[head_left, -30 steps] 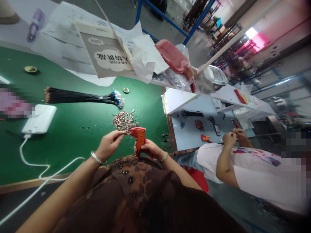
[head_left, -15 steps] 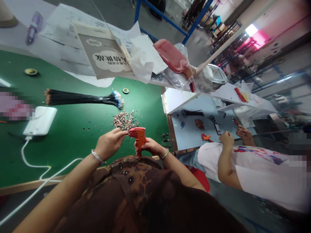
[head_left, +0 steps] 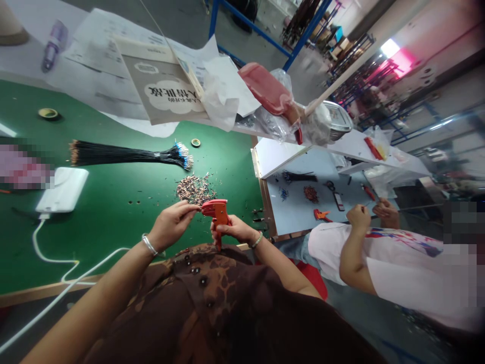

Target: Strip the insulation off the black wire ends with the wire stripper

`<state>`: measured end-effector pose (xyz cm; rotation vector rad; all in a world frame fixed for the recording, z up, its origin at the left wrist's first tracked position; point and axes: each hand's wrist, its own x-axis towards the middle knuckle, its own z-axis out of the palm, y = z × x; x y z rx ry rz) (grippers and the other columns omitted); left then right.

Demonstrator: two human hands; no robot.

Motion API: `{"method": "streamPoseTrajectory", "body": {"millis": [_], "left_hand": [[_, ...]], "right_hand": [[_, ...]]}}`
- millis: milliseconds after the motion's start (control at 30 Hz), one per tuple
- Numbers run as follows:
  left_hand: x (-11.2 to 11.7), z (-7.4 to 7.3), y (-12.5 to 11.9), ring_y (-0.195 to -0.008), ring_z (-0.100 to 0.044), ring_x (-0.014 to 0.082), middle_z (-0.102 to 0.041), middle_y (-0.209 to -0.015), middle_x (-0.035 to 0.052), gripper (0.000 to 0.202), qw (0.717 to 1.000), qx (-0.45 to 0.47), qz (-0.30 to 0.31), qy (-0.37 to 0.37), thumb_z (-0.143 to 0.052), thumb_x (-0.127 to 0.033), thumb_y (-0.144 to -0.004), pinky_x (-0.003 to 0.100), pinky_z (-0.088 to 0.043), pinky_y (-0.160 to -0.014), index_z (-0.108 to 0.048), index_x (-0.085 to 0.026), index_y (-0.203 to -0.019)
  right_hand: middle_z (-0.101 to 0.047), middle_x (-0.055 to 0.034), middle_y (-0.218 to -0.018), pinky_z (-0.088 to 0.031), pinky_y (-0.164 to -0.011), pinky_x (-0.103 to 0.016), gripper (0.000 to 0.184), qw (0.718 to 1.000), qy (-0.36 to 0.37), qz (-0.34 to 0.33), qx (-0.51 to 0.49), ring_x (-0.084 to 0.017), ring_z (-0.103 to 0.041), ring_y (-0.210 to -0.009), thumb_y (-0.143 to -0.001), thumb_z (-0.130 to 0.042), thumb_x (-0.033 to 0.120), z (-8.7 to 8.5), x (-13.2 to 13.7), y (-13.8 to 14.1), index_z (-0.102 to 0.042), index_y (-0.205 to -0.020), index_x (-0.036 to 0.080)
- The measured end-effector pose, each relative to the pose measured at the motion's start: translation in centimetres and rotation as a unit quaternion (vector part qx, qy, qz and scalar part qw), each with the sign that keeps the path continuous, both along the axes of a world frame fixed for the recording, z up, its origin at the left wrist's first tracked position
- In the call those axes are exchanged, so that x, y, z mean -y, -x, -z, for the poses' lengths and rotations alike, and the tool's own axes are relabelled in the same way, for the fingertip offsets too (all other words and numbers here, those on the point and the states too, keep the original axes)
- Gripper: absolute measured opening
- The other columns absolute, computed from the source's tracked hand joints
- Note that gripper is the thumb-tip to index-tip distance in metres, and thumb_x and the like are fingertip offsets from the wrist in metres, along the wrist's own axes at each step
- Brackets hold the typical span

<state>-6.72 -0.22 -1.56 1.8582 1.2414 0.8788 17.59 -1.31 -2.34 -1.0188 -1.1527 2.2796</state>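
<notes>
My right hand [head_left: 235,230] is wrapped round the handle of a red-orange wire stripper [head_left: 220,215], held upright at the table's front edge. Its jaws point left, towards my left hand [head_left: 175,222]. The left thumb and fingers pinch a thin dark wire [head_left: 198,208] right at the jaws; most of that wire is hidden by the hand. Just behind the tool lies a heap of copper-coloured wire scraps [head_left: 193,189]. Farther back, a bundle of black wires [head_left: 129,153] rests on the green table [head_left: 113,202], blue and silvery ends to the right.
A white power bank [head_left: 64,189] with a cable lies at left. Tape rolls [head_left: 195,142] sit behind. Above runs a shelf with papers, a booklet [head_left: 170,96] and a pink scoop-like object [head_left: 265,88]. At right, a co-worker's hands [head_left: 359,217] work over another table [head_left: 288,210].
My hands and the wire stripper have barely shifted. At right, the co-worker has let go of a red-handled tool, which lies on their table, and their hands are closer together.
</notes>
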Motion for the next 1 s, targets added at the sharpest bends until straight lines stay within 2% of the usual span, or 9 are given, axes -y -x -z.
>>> {"method": "streamPoseTrajectory", "body": {"millis": [433, 600, 767, 900, 1000], "left_hand": [[-0.1, 0.1, 0.0, -0.065, -0.056, 0.0132, -0.060, -0.075, 0.0024, 0.028, 1.000, 0.007, 0.021, 0.007, -0.048, -0.034, -0.091, 0.025, -0.044, -0.060, -0.070, -0.018, -0.096], [-0.1, 0.0, 0.0, -0.064, -0.055, 0.0131, -0.060, -0.073, 0.0021, 0.027, 0.999, 0.020, 0.023, 0.010, -0.049, -0.034, -0.090, 0.025, -0.043, -0.060, -0.070, -0.018, -0.095], [0.0, -0.2, -0.2, -0.066, -0.057, 0.0141, -0.064, -0.076, 0.0035, 0.030, 0.998, 0.055, 0.018, 0.040, -0.049, -0.039, -0.089, 0.025, -0.045, -0.062, -0.070, -0.018, -0.090], [0.0, 0.0, -0.2, -0.068, -0.059, 0.0152, -0.066, -0.077, 0.0042, 0.033, 0.997, 0.048, 0.014, 0.063, -0.051, -0.044, -0.087, 0.026, -0.047, -0.064, -0.069, -0.017, -0.085], [0.0, 0.3, 0.2, -0.079, -0.064, 0.0179, -0.070, -0.089, 0.0061, 0.036, 0.993, 0.058, 0.022, 0.099, -0.052, -0.049, -0.086, 0.028, -0.050, -0.072, -0.070, -0.018, -0.092]], "right_hand": [[-0.064, -0.0034, -0.075, -0.055, -0.062, -0.031, 0.049, 1.000, -0.008, -0.008, 0.026, -0.015, -0.064, -0.063, -0.073, -0.075, 0.051, -0.5, -0.2, 0.0, -0.058, -0.094, 0.010], [-0.063, -0.0022, -0.068, -0.054, -0.054, -0.028, 0.047, 0.999, -0.022, 0.002, 0.039, -0.014, -0.062, -0.055, -0.073, -0.075, 0.052, -0.3, -0.2, 0.1, -0.058, -0.088, 0.010], [-0.060, 0.0007, -0.059, -0.048, -0.043, -0.024, 0.050, 0.997, -0.034, 0.023, 0.068, -0.013, -0.057, -0.047, -0.070, -0.075, 0.056, -0.1, 0.1, 0.4, -0.055, -0.082, 0.013], [-0.057, 0.0024, -0.054, -0.044, -0.041, -0.023, 0.050, 0.993, -0.049, 0.043, 0.094, -0.010, -0.052, -0.043, -0.068, -0.075, 0.059, 0.4, 0.5, 0.9, -0.054, -0.074, 0.013], [-0.055, 0.0036, -0.052, -0.043, -0.042, -0.023, 0.049, 0.992, -0.054, 0.063, 0.095, -0.009, -0.050, -0.042, -0.068, -0.075, 0.057, 0.8, 0.8, 1.3, -0.052, -0.073, 0.014]]}}
